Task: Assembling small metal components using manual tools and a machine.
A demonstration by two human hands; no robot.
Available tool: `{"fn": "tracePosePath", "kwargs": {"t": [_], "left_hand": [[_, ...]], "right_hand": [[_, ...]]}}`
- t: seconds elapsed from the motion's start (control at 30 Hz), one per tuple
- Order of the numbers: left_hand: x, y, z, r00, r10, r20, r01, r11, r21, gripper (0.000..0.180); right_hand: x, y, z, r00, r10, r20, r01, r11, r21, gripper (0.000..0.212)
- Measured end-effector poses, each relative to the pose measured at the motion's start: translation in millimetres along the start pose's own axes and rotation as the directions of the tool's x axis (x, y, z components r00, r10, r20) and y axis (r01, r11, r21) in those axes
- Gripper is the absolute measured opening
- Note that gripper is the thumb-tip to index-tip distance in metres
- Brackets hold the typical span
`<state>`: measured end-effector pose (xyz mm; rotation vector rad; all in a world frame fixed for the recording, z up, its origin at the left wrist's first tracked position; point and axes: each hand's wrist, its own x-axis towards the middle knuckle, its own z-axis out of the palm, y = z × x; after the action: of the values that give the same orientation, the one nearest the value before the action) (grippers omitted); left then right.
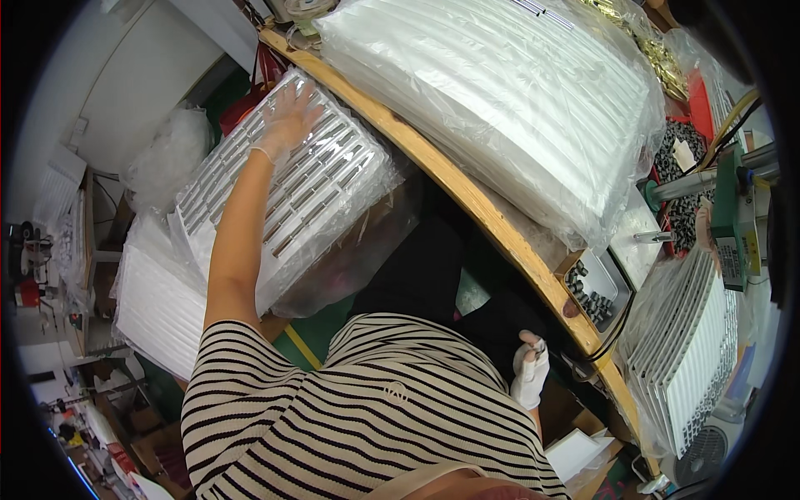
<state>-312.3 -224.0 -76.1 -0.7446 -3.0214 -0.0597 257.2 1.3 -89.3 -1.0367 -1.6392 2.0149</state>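
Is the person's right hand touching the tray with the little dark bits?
Apart. In the head view, the wooden edge and a dark gap lie between the right hand and the tray.

I'm holding my left arm (236, 237) well out from my torso (358, 417), the bare forearm slanting up the head view and slightly rightward. My left hand (292, 121) is showing its back, with the fingers spreading apart and pointing away from me. I'm holding my right hand (531, 371) low, near the torso, a white glove (527, 390) covering most of it and leaving fingertips bare. From this remote view, I'm seeing little of the right forearm.
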Motion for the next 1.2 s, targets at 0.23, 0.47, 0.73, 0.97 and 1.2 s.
{"fn": "tracePosePath", "kwargs": {"t": [0.23, 0.47, 0.73, 0.97, 1.2], "left_hand": [[-7, 0, 4, 0.987, 0.036, 0.158, -0.041, 0.999, 0.027, 0.076], [-15, -13, 12, 0.935, -0.355, -0.013, 0.355, 0.935, 0.011, 0.084], [0, -5, -18, 0.899, -0.279, -0.338, 0.292, 0.956, -0.013, 0.068], [90, 203, -155, 0.299, 0.528, -0.795, -0.842, 0.538, 0.04, 0.02], [208, 321, -128, 0.693, 0.688, -0.217, -0.641, 0.725, 0.251, 0.022]], "right_hand": [[4, 50, 3, 0.998, -0.032, -0.045, 0.036, 0.996, 0.087, 0.068], [20, 67, 4, 0.965, -0.199, -0.171, 0.207, 0.978, 0.032, 0.059], [18, 55, 10, 0.977, -0.203, -0.072, 0.2, 0.979, -0.039, 0.05], [28, 1, 18, 0.97, -0.209, 0.12, 0.24, 0.892, -0.382, 0.062], [26, -90, 6, 0.958, -0.183, 0.219, 0.236, 0.94, -0.247, 0.036]]}}
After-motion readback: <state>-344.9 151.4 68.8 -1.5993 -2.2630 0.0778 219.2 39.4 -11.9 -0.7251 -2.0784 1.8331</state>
